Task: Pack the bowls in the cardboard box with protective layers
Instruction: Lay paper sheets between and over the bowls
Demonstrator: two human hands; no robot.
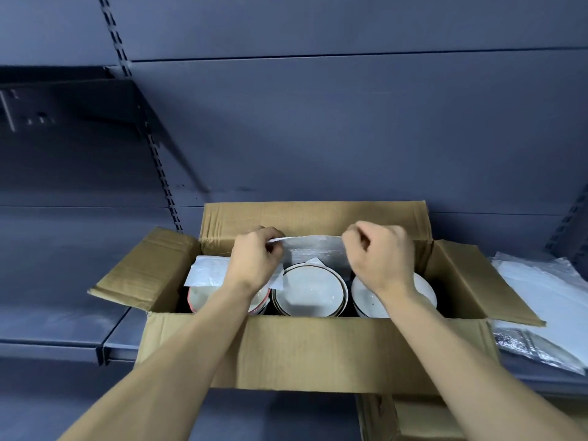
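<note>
Cardboard box (305,354), flaps open, on a dark shelf (57,281). Inside: three stacks of white bowls (308,291) side by side, the left stack partly under a white foam sheet (206,275). Left hand (254,259) and right hand (378,259), held apart, each pinch one end of a bubble-wrap sheet (313,249) over the box's far side. Spare wrapping sheets (547,281) lie on the shelf right of the box.

Glossy ceramic bowls (310,289), matt cardboard box (318,354)
</note>
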